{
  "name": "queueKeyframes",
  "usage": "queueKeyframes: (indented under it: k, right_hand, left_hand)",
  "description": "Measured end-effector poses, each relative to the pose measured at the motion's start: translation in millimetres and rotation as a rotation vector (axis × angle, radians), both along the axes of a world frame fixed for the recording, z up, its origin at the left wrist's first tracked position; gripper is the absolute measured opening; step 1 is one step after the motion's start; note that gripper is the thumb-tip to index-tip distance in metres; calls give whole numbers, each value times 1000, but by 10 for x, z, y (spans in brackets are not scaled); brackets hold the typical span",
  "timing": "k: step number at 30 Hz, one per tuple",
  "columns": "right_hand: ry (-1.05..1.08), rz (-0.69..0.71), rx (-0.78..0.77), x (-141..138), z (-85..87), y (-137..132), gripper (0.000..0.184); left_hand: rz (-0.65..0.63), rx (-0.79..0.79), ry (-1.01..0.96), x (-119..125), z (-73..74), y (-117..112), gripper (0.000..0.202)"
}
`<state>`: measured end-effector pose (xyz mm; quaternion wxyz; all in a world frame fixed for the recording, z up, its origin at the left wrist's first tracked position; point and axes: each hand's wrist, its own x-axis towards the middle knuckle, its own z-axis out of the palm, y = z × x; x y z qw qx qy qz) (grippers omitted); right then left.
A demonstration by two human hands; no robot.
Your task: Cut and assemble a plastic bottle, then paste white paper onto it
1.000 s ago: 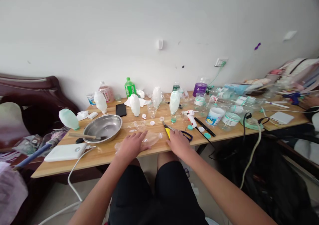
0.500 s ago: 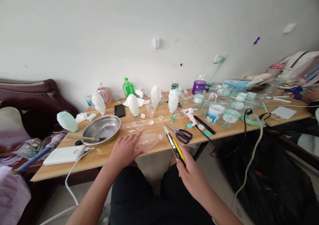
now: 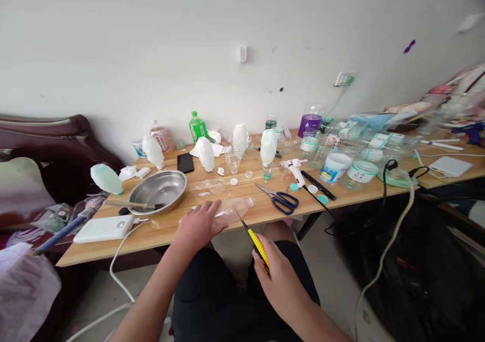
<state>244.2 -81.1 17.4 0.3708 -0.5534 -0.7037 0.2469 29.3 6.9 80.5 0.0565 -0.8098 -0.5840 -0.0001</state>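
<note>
clear bottle (image 3: 231, 206) partly covered, bag (image 3: 473, 83) cut off

Wooden table (image 3: 162, 228) — clear bottle (image 3: 235, 208), scissors (image 3: 274, 195), metal bowl (image 3: 161, 188) — black phone (image 3: 185, 163)

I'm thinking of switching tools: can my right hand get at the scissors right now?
Probably yes: the scissors lie uncovered on the table near the right hand, though it holds a yellow cutter to set down first.
</note>
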Motion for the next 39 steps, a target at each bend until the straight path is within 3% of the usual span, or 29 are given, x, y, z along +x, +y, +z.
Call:
queueKeyframes:
  k: [8, 18, 25, 31, 39]
  right_hand:
    - [-51, 89, 45, -27, 150, 30, 49]
    - [-199, 62, 15, -71, 193, 93, 50]
    - [-205, 78, -16, -71, 258, 103, 51]
    - [-247, 56, 3, -67, 277, 76, 51]
    - [-298, 72, -15, -53, 321, 72, 51]
  left_hand:
    - [-24, 7, 19, 68, -5, 57, 68]
    - [27, 40, 44, 158, -57, -9, 63]
    - [-1, -3, 38, 172, 33, -8, 53]
    - [-28, -50, 33, 173, 109, 66, 64]
    - [-20, -88, 12, 164, 40, 72, 63]
